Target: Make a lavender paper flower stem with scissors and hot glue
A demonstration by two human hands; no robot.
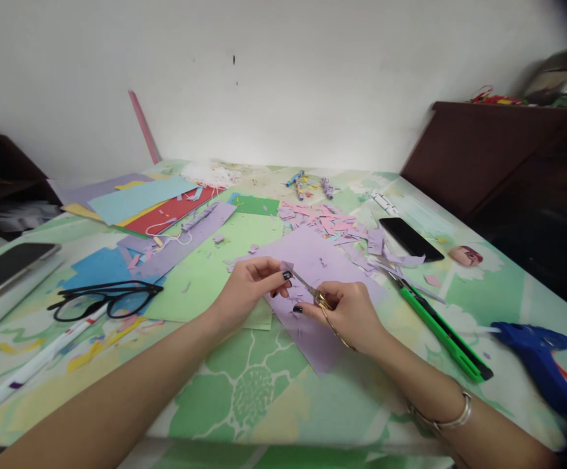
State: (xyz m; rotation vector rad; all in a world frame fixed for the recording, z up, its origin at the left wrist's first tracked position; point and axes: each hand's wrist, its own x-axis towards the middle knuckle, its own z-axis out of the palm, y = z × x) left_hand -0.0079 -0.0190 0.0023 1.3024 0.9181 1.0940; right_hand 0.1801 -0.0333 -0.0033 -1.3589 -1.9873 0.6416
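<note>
My left hand (259, 286) pinches a small purple paper piece (287, 266) near the middle of the table. Gold-handled scissors (319, 298) are in my right hand (349, 312), their blades pointing up and left to that piece. Beneath both hands lies a purple sheet (317, 345) with small purple scraps on it, partly over a light green sheet (190, 293). Pink and purple paper strips (327, 221) are heaped just beyond the purple sheet.
Black glasses (105, 301) and a phone (4, 270) lie left. Coloured sheets (141, 198) are stacked at the back left. On the right are another phone (410, 238), a green cutter (444, 332), a painted stone (465, 255) and a blue glue gun (537, 358).
</note>
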